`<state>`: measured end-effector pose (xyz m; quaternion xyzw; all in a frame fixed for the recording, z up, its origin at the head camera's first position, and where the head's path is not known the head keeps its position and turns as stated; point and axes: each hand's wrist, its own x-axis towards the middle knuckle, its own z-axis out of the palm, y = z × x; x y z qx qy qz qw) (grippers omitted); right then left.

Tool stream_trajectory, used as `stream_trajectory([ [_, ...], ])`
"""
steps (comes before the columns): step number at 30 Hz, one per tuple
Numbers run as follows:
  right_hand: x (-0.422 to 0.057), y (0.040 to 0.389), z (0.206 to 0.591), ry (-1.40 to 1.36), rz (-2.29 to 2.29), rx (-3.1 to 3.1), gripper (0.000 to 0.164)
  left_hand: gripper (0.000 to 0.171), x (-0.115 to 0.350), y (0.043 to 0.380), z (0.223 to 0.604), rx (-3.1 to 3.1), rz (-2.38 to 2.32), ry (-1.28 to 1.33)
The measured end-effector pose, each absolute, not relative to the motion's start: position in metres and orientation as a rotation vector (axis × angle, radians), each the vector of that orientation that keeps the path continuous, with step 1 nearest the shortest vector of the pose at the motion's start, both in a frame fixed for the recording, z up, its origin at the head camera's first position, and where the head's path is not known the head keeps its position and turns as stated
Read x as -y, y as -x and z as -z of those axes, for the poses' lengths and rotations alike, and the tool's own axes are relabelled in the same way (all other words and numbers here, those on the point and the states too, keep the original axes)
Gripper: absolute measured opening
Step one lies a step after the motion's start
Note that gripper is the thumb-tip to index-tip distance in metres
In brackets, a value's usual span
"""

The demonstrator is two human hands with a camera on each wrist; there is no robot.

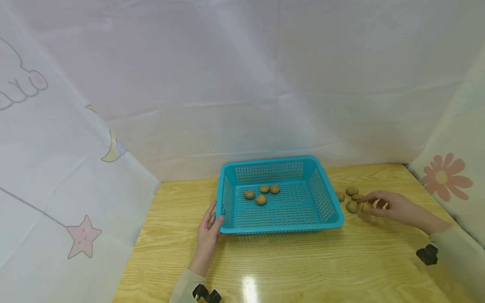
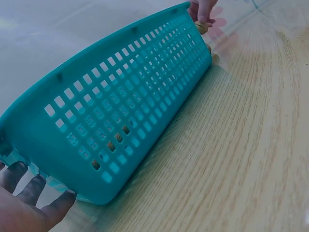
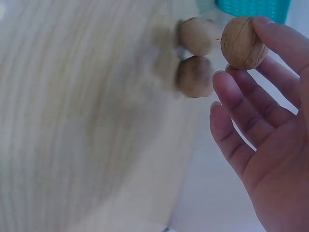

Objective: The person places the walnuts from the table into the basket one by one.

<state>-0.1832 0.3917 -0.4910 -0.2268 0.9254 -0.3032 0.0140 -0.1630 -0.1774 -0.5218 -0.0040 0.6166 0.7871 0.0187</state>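
A blue plastic basket [image 1: 279,229] with slotted walls stands on the wooden table. Several walnuts [image 1: 261,200] lie on its floor, toward the left. My left hand [image 1: 208,235] holds the basket's front left corner, thumb on the rim and the other fingers along the outside of the end wall. In the left wrist view those fingers [image 2: 57,209] show against the basket's end. To the right of the basket, my right hand [image 1: 394,207] pinches a walnut [image 3: 244,43] between thumb and fingertips, its other fingers loosely bent. More walnuts [image 1: 352,191] sit beside that hand.
Pale printed cloth [image 1: 242,92] hangs behind the table and along both sides. The basket's back edge is near the rear cloth. The wooden tabletop [image 1: 288,269] stretches in front of the basket. Each sleeve carries a small black device [image 1: 427,254] at the wrist.
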Motion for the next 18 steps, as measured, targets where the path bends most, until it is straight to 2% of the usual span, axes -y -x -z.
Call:
stream_trajectory([
  [18,-0.352,0.192,0.432,0.858,0.967,-2.943,0.034,0.067,0.178,0.164,0.523,-1.9,-2.452,-0.002],
])
